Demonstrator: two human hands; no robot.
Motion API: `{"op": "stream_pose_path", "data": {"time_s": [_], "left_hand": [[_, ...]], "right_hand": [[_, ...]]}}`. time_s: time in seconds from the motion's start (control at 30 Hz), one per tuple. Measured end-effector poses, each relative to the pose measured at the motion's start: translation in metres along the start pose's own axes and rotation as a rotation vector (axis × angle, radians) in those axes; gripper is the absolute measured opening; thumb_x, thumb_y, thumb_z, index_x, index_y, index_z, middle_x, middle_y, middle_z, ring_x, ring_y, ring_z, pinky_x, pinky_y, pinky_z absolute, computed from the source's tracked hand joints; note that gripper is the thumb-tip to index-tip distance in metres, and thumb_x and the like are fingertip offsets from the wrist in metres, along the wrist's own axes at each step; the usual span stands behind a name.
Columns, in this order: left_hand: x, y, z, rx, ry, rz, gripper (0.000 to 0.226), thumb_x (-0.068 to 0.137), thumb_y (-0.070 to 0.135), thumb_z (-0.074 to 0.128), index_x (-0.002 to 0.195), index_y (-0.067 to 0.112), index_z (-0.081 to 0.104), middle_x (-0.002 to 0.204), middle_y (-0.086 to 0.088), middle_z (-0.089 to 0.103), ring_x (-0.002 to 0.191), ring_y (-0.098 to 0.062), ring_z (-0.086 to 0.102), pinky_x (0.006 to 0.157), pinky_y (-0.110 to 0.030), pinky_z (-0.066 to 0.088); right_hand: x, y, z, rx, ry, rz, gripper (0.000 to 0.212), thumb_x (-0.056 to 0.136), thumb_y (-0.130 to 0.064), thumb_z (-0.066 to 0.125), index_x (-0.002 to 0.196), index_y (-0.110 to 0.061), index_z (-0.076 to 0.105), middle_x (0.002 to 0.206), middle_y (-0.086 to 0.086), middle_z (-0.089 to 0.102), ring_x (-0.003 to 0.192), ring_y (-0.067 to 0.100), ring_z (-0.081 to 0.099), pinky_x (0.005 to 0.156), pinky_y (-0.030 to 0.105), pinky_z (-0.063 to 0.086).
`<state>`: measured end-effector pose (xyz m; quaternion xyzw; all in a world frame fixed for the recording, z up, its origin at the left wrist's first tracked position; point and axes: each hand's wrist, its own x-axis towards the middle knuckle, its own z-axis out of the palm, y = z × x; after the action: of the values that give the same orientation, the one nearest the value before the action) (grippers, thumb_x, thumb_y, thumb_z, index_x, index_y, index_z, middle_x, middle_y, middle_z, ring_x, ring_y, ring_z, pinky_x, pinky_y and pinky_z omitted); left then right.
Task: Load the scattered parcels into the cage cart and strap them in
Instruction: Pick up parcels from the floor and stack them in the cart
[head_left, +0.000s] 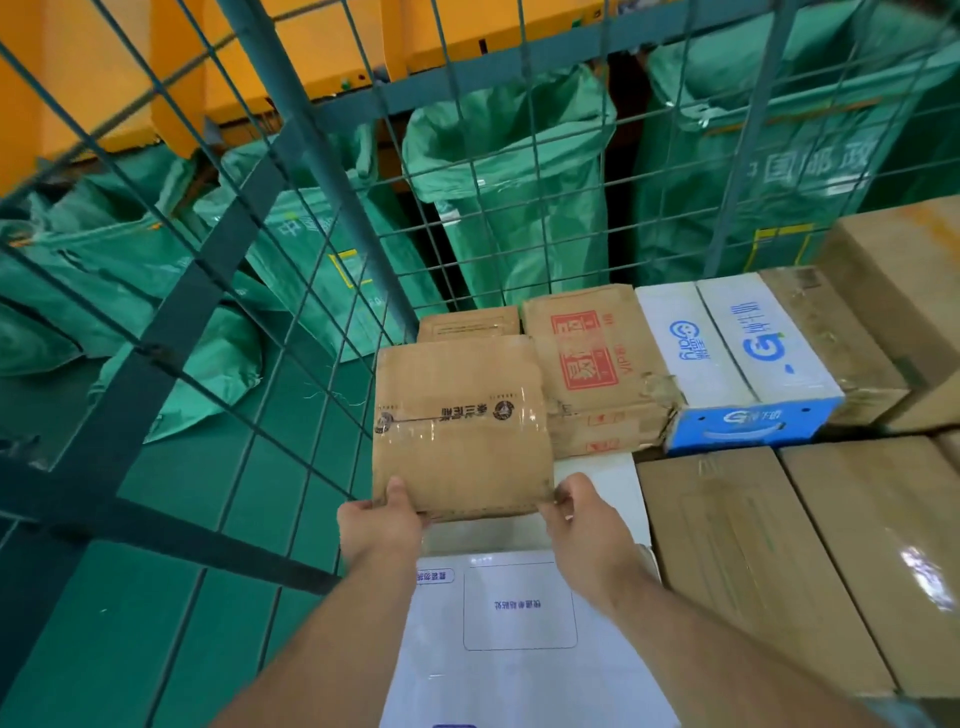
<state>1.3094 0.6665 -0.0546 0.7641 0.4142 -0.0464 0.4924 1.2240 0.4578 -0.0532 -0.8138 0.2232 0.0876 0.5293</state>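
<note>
A flat brown cardboard parcel (460, 421) with clear tape and dark print lies inside the green wire cage cart (291, 130), at the left of the load. My left hand (379, 519) grips its near left corner, thumb on top. My right hand (587, 525) grips its near right corner. Under my forearms lies a white parcel (519, 639) with a printed label frame. Beyond the brown parcel sit a small brown box (467, 323), a crumpled box with red print (592, 369) and a blue-and-white box (737, 358).
Large taped brown cartons (753, 561) fill the cart's right side, with one taller carton (898, 280) at the far right. Outside the mesh hang green mail sacks (498, 171) under yellow chutes (311, 47). The floor (208, 493) is green.
</note>
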Motion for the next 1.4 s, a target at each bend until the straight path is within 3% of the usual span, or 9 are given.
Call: {"op": "stream_pose_path", "data": {"time_s": [0.07,0.2,0.37,0.6,0.7,0.87,1.03,1.27,1.4], "left_hand": [[-0.003,0.016,0.010,-0.005,0.079,-0.036,0.075,0.056,0.072,0.060,0.107,0.016,0.059,0.093,-0.010,0.076,0.078,-0.033,0.073,0.079,-0.050,0.062],[-0.058,0.052,0.023,-0.153,0.013,-0.028,0.054,0.079,0.034,0.063,0.122,0.006,0.046,0.110,-0.012,0.063,0.091,-0.037,0.061,0.078,-0.041,0.050],[-0.072,0.045,0.050,-0.335,-0.444,-0.221,0.053,0.098,0.059,0.054,0.118,0.011,0.062,0.112,-0.018,0.073,0.104,-0.036,0.071,0.096,-0.054,0.053],[-0.063,0.058,0.087,-0.483,-0.338,-0.248,0.046,0.102,0.048,0.056,0.116,0.005,0.060,0.102,-0.020,0.074,0.086,-0.038,0.076,0.082,-0.056,0.062],[-0.071,0.043,0.086,-0.510,-0.273,-0.208,0.040,0.097,0.048,0.065,0.106,0.009,0.062,0.097,-0.015,0.075,0.085,-0.033,0.076,0.083,-0.049,0.063],[-0.065,0.022,0.082,-0.719,-0.397,-0.283,0.040,0.104,0.032,0.057,0.133,0.005,0.054,0.117,-0.021,0.071,0.107,-0.036,0.070,0.103,-0.050,0.053],[-0.067,0.009,0.073,-0.584,-0.423,-0.173,0.035,0.105,0.031,0.056,0.130,0.007,0.056,0.117,-0.018,0.072,0.107,-0.034,0.071,0.101,-0.049,0.055],[-0.038,0.090,0.082,-0.335,-0.430,-0.108,0.053,0.104,0.044,0.052,0.130,-0.002,0.049,0.113,-0.024,0.071,0.083,-0.028,0.074,0.056,-0.033,0.062],[-0.026,0.128,0.100,-0.214,-0.487,-0.085,0.053,0.108,0.043,0.043,0.143,0.002,0.044,0.123,-0.024,0.066,0.099,-0.030,0.072,0.082,-0.040,0.061]], "right_hand": [[0.009,-0.010,0.000,0.078,0.025,-0.014,0.010,0.105,-0.033,0.050,0.110,-0.025,0.048,0.089,-0.011,0.067,0.079,0.013,0.064,0.062,0.025,0.045],[0.029,-0.035,0.008,0.208,0.028,-0.019,0.031,0.103,-0.017,0.049,0.133,-0.019,0.038,0.096,-0.002,0.068,0.085,0.015,0.065,0.065,0.023,0.045],[0.033,-0.036,0.013,0.295,-0.015,0.022,0.038,0.097,-0.014,0.055,0.127,-0.015,0.033,0.091,-0.002,0.069,0.076,0.010,0.064,0.060,0.020,0.046],[0.025,-0.023,0.011,0.262,-0.102,-0.059,0.074,0.098,-0.031,0.063,0.151,-0.039,0.012,0.113,-0.018,0.066,0.104,-0.008,0.061,0.081,0.009,0.044],[0.027,-0.016,0.014,0.257,-0.099,-0.047,0.066,0.097,-0.035,0.061,0.152,-0.038,0.023,0.120,-0.018,0.066,0.102,-0.006,0.064,0.077,0.014,0.048],[0.027,-0.003,0.014,0.198,-0.097,-0.017,0.055,0.101,-0.041,0.054,0.149,-0.038,0.027,0.125,-0.021,0.065,0.097,-0.004,0.066,0.079,0.017,0.049],[0.024,-0.004,0.016,0.229,-0.050,0.044,0.039,0.102,-0.051,0.046,0.137,-0.036,0.036,0.115,-0.016,0.070,0.092,0.004,0.066,0.070,0.021,0.045],[0.049,-0.026,0.012,0.373,-0.076,-0.013,0.042,0.105,-0.037,0.051,0.145,-0.036,0.040,0.124,-0.030,0.058,0.107,-0.011,0.058,0.094,0.020,0.042],[0.060,-0.037,0.006,0.433,-0.086,-0.002,0.029,0.104,-0.028,0.056,0.130,-0.034,0.045,0.109,-0.029,0.058,0.090,-0.021,0.057,0.077,0.004,0.042]]}}
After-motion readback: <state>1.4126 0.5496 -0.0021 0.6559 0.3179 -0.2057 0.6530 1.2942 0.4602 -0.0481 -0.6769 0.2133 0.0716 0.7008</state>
